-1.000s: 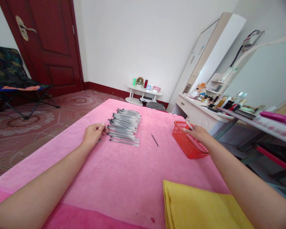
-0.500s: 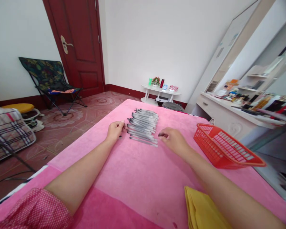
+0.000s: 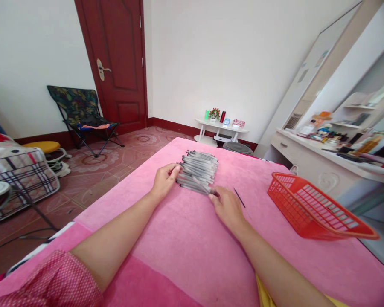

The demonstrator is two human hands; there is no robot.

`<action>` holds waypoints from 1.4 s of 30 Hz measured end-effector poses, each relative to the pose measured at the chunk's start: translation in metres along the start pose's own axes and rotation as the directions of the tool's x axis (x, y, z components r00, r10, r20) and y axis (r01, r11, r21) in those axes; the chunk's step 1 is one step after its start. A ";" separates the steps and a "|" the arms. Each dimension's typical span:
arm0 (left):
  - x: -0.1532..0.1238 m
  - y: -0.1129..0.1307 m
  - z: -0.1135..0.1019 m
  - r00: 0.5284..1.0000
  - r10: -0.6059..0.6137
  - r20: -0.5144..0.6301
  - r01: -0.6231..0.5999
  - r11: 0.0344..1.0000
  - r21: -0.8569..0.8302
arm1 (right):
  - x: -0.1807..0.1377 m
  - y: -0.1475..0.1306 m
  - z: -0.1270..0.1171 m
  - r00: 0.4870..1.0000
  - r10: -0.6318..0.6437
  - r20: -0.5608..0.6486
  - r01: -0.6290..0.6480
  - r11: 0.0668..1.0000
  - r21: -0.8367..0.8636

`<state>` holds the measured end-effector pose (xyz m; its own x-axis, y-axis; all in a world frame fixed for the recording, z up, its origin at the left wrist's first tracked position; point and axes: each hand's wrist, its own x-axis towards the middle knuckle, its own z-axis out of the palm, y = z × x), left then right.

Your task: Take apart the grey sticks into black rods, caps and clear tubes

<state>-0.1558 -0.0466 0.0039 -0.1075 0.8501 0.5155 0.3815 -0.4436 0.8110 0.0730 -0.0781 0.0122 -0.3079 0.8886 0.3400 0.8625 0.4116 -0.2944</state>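
— How far along are the pens?
— The pile of grey plastic pens (image 3: 199, 170) lies stacked mid pink cloth-covered surface (image 3: 185, 238). The left hand (image 3: 164, 183), loosely curled, touches its edge; the right hand (image 3: 227, 207) pinches the nearest pen's end.
— And the red plastic mesh basket (image 3: 310, 209)?
— Well to the right, apparently empty.

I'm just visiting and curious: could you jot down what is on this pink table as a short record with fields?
Surface: pink towel-covered table
Left hand: fingertips against the left ends of the stacked grey pens
Right hand: fingertips at the stack's near right corner; grip unclear
Loose item: thin dark stick, lying just right of the right hand
Right side: red plastic basket, apart from both hands
Near edge: yellow cloth, mostly out of view
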 end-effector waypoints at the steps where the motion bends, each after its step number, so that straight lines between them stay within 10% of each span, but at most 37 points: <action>1: -0.001 0.005 0.002 0.999 0.024 0.043 -0.024 1.000 0.000 | 0.000 0.005 0.000 1.000 0.019 0.013 -0.020 0.998 0.054; 7: -0.005 0.016 0.012 0.965 0.144 0.218 -0.133 0.989 -0.062 | -0.001 0.024 0.001 0.997 0.022 0.077 -0.045 0.950 0.308; 22: -0.008 0.007 0.019 0.961 0.221 0.166 -0.224 0.975 -0.004 | 0.000 0.018 0.003 0.999 -0.016 0.028 -0.004 0.804 0.595; 32: -0.013 0.023 0.013 0.875 0.383 0.298 -0.444 0.878 0.177 | 0.001 0.018 0.002 0.992 0.041 0.123 -0.117 0.693 0.711; 38: -0.013 0.020 0.024 0.960 0.085 0.267 -0.140 0.971 0.196 | -0.002 0.018 0.002 0.995 0.036 -0.089 0.019 0.831 0.556; 42: -0.011 0.017 0.034 0.918 -0.192 0.347 0.175 0.981 0.081 | -0.003 0.020 -0.005 0.968 -0.033 -0.250 0.118 0.934 0.336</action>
<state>-0.1165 -0.0539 0.0029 0.1463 0.9642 0.2213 0.4299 -0.2635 0.8636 0.0937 -0.0739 0.0100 -0.2259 0.7958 0.5618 0.6345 0.5578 -0.5351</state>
